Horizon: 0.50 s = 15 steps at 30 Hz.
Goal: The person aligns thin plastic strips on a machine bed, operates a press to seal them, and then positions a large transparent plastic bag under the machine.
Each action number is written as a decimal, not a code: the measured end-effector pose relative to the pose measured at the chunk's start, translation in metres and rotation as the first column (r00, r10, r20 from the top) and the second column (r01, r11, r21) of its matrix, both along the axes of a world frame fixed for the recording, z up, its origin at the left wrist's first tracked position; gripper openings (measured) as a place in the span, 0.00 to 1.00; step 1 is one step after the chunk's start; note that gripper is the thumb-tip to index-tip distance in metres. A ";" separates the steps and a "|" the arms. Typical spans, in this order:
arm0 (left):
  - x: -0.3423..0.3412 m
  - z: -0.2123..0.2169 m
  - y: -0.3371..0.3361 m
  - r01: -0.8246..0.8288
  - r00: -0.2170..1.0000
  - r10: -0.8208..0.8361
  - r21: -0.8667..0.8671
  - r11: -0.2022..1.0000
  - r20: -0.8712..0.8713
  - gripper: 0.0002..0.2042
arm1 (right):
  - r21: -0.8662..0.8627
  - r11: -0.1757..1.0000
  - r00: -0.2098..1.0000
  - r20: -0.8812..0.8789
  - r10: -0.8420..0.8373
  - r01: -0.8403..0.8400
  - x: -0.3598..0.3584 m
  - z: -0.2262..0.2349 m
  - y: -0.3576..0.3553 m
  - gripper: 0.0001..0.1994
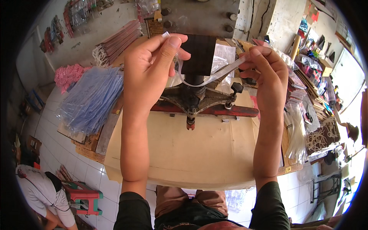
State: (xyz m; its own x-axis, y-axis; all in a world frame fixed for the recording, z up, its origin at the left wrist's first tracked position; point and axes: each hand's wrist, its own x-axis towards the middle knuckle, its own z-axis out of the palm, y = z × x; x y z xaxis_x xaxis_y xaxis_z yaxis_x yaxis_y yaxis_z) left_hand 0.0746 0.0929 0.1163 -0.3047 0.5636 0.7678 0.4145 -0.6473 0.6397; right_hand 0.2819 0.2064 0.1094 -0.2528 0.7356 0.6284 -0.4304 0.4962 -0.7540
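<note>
Well out to the left of the grip, a stack of clear blue bags is lying on the bench, with a pink heap beyond it. No box or bin nearby is showing its contents clearly.

The left hand is pinching one end of a clear plastic strip, thumb and forefinger pressed together on it at the top. From that pinch the strip is dropping, curving under and then climbing rightward, so its long axis is running left to right between the two grips, sagging in the middle. It is hanging just in front of the dark block of a press, directly behind and below the span.

The right hand is gripping the other end, fingers curled shut over it. Both hands are equally near, each holding an end. Further right, white cords are lying in bundles.
</note>
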 end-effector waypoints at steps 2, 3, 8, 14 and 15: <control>-0.002 -0.001 0.001 -0.020 1.000 0.020 -0.008 1.000 -0.005 0.14 | 0.011 1.000 1.000 -0.004 0.016 -0.016 -0.001 -0.003 0.002 0.07; -0.003 -0.001 0.001 -0.029 1.000 0.029 -0.014 0.999 -0.003 0.15 | 0.010 1.000 1.000 0.004 0.016 -0.016 -0.001 -0.003 0.003 0.07; -0.009 -0.002 0.003 -0.025 0.998 0.026 -0.017 1.000 0.062 0.15 | -0.022 0.999 0.998 0.034 0.050 -0.049 0.003 -0.006 0.011 0.06; -0.036 -0.002 0.002 0.531 0.703 -0.603 0.285 0.798 0.376 0.15 | 0.066 0.542 0.519 -0.211 0.828 -0.837 0.022 -0.005 0.039 0.13; -0.036 -0.001 0.002 0.560 0.632 -0.652 0.334 0.758 0.420 0.15 | 0.086 0.480 0.443 -0.274 0.854 -0.873 0.020 -0.007 0.040 0.15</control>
